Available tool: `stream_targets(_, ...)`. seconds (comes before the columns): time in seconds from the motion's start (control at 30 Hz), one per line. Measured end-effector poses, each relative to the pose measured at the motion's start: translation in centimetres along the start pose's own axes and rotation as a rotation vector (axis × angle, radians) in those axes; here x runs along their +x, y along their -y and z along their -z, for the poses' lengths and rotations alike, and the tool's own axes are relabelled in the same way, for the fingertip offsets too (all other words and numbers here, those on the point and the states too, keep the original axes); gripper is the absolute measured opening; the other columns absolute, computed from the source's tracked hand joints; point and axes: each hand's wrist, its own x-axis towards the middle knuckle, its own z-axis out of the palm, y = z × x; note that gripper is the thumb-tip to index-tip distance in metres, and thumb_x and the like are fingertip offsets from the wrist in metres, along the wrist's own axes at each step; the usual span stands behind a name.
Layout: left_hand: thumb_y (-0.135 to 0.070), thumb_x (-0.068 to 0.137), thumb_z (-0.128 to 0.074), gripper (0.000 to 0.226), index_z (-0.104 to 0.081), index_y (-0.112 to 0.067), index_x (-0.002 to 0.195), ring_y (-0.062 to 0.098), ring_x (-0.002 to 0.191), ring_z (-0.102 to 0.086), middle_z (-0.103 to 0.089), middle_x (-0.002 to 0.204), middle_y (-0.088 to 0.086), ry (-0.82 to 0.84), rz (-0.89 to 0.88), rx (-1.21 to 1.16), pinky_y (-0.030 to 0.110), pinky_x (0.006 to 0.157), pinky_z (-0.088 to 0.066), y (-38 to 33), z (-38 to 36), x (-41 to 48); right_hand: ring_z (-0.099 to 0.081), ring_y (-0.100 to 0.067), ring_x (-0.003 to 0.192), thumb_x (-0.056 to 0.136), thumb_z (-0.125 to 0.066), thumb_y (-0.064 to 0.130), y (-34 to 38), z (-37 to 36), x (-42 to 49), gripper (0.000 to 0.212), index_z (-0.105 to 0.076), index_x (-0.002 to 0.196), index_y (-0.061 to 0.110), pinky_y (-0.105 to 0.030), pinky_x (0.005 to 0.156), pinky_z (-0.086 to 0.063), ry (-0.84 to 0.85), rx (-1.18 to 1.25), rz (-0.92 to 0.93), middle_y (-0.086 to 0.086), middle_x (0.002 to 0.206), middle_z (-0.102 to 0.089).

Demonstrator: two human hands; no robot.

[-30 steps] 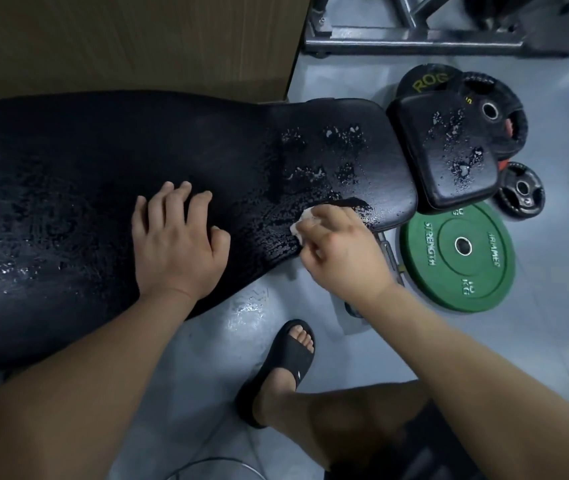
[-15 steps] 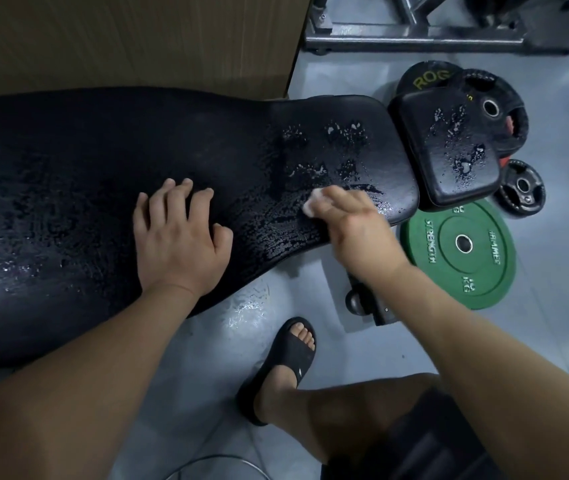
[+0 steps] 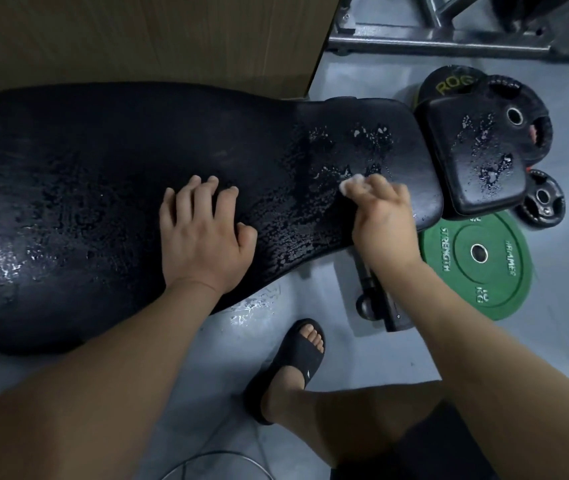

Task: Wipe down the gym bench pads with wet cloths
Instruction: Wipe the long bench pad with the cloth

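Note:
A long black bench pad stretches across the view, its surface beaded with water. Beyond its narrow right end sits a smaller black seat pad, also wet in patches. My left hand rests flat on the middle of the long pad, fingers spread. My right hand grips a small white wet cloth and presses it on the pad's narrow right part, near its front edge. Most of the cloth is hidden under my fingers.
A green weight plate lies on the grey floor right of my right hand. Black weight plates lie behind the seat pad, a small one beside it. A metal rack base runs along the top. My sandalled foot stands below the bench.
My right hand has slid the cloth from the pad's front edge further onto the pad, away from me. My left hand has stayed in place.

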Motion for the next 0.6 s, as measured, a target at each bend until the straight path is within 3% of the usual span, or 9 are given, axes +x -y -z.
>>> stream_targets(0.1,-0.036,0.087,-0.047,0.051,-0.056,-0.018,0.135,0.032,0.144,-0.037,-0.051,0.146,0.011,-0.005,0.000,-0.006,0.057,0.121,-0.022,0.1,0.0,0.0,-0.049,-0.038,0.091,0.081,-0.047,-0.009,3.3,-0.4,-0.3,0.045,-0.071,0.116,0.008,-0.044,0.082,-0.046,-0.059,0.026,-0.115,-0.021,0.108,-0.059)
stream_targets(0.27,-0.036,0.087,-0.047,0.052,-0.056,-0.018,0.135,0.032,0.144,-0.037,-0.051,0.146,0.012,0.000,0.001,-0.001,0.057,0.120,-0.022,0.0,0.0,0.1,-0.046,-0.033,0.092,0.085,-0.057,-0.011,4.6,-0.1,-1.4,0.050,-0.068,0.127,0.014,-0.036,0.079,-0.041,0.079,0.069,0.186,-0.016,0.108,-0.053)
stream_targets(0.43,-0.037,0.088,-0.048,0.051,-0.055,-0.018,0.135,0.033,0.143,-0.037,-0.050,0.146,0.012,0.008,-0.002,0.000,0.058,0.120,-0.022,0.1,0.1,0.1,-0.046,-0.034,0.085,0.082,-0.041,-0.002,2.4,0.0,1.0,0.049,-0.071,0.117,0.013,-0.045,0.078,-0.047,-0.022,0.054,-0.174,-0.019,0.100,-0.054)
stream_targets(0.5,-0.036,0.088,-0.049,0.051,-0.055,-0.018,0.135,0.033,0.143,-0.037,-0.051,0.146,0.012,0.009,0.001,0.002,0.058,0.120,-0.022,0.0,0.0,0.2,-0.045,-0.034,0.086,0.078,-0.046,-0.006,5.3,-0.4,0.7,0.049,-0.071,0.117,0.012,-0.038,0.074,-0.043,-0.017,0.080,-0.081,-0.017,0.103,-0.056)
stream_targets(0.6,-0.036,0.088,-0.050,0.051,-0.056,-0.017,0.134,0.033,0.143,-0.037,-0.051,0.146,0.012,0.010,0.002,-0.004,0.058,0.120,-0.023,0.0,0.1,0.2,-0.043,-0.031,0.089,0.083,-0.053,-0.007,8.0,-0.7,-0.8,0.049,-0.067,0.126,0.013,-0.034,0.069,-0.038,0.110,0.094,0.226,-0.013,0.104,-0.053)
